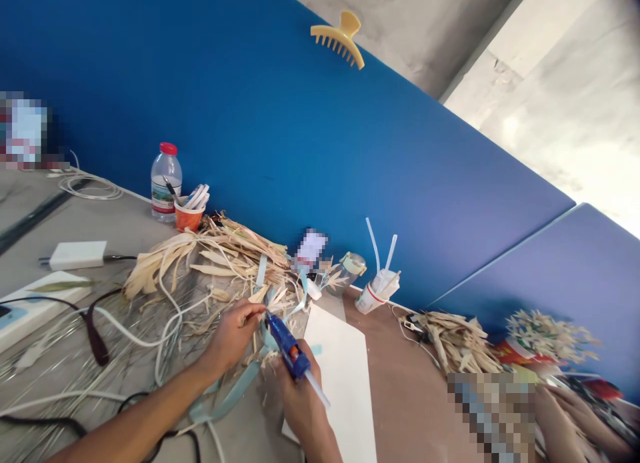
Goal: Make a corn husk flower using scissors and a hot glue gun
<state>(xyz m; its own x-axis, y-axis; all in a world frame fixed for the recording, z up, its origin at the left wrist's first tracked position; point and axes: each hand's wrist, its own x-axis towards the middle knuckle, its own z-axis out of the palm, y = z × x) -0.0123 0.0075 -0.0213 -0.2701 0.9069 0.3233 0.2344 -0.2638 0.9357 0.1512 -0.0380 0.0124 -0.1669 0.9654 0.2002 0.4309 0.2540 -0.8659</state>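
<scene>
My right hand (300, 400) is closed round a blue hot glue gun (286, 346) with an orange trigger and a clear glue stick out the back; its nozzle points up-left. My left hand (234, 335) pinches a small piece of dried leaf (259, 294) right at the nozzle tip. Light blue paper strips (231, 398) lie under and between both hands. A pile of dried straw-coloured leaves (220, 256) spreads just beyond my left hand.
A white sheet (345, 376) lies right of my hands. White and dark cables (165, 330) cross the grey table at left, near a white adapter (77, 254). A water bottle (166, 181), orange cup (189, 216), jar (349, 270) and paper cup (373, 295) stand along the blue partition. Another person's hands (565, 416) work at the lower right.
</scene>
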